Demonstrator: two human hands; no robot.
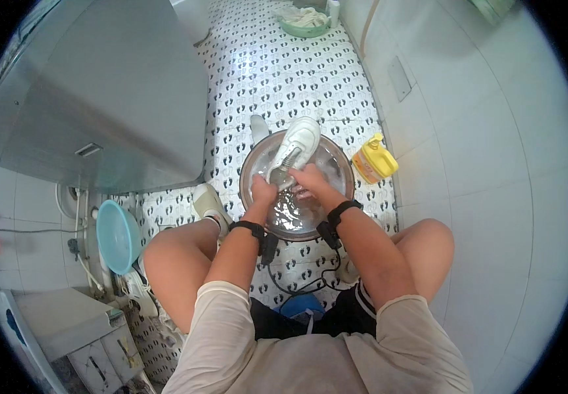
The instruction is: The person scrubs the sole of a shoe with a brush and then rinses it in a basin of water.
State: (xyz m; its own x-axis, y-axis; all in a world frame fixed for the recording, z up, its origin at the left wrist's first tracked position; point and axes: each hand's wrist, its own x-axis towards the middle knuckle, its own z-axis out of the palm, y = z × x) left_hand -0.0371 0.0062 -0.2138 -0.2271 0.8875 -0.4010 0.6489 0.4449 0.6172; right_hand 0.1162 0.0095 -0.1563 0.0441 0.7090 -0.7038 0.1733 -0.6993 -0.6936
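Note:
A white sneaker [300, 138] is tilted over a round, brown-rimmed basin [245, 167], its toe pointing away from me. My left hand [264, 190] grips the heel end of the shoe's collar. On the other side, my right hand [311, 180] has its thumb at the shoe opening, while its lower fingers reach down near the water. Rippling, slightly sudsy water [291, 216] fills the basin below both hands. A pale, insole-shaped piece [259, 129] lies against the basin's far left edge. Part of the shoe's heel is hidden by my hands.
To the basin's right stands a yellow detergent jug [376, 160]. A large grey appliance [116, 88] takes up the left side, with a light-blue basin [118, 237] propped below it. Farther off, a green basin [304, 31] holds cloth. Black cables [296, 290] hang between my wrists.

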